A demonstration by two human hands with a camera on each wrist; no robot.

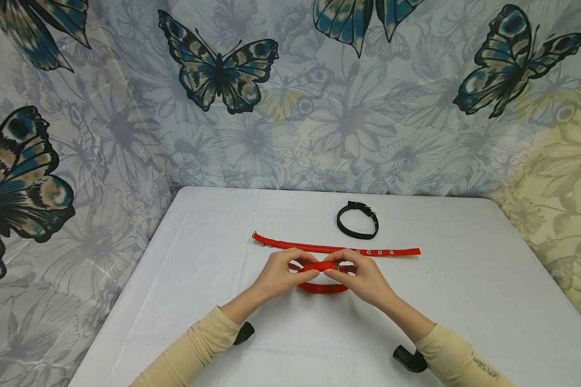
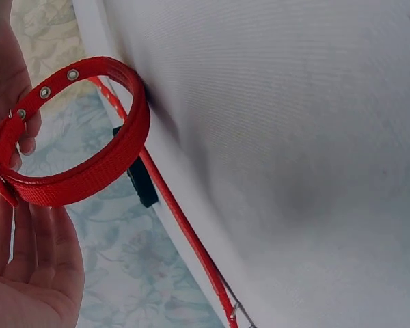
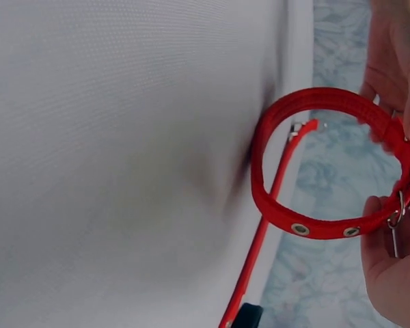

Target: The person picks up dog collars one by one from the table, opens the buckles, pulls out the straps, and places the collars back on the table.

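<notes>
A red collar (image 1: 322, 288), closed into a loop, is held up between both hands over the white table. My left hand (image 1: 283, 274) pinches its near-buckle part from the left, thumb and fingertips on the strap. From the right, my right hand (image 1: 368, 279) pinches the same stretch beside the metal buckle and ring. Eyelets show along the loop (image 3: 301, 229) in the right wrist view. Just behind the hands, a second red collar (image 1: 402, 252) lies stretched out straight, partly covered by the fingers. A black collar (image 1: 357, 235), fastened in a ring, rests farther back.
The white-covered table (image 1: 198, 226) ends at a back edge against a butterfly-patterned cloth (image 1: 252, 156). Black wrist devices (image 1: 410, 359) stick out beside the beige sleeves (image 1: 193, 344).
</notes>
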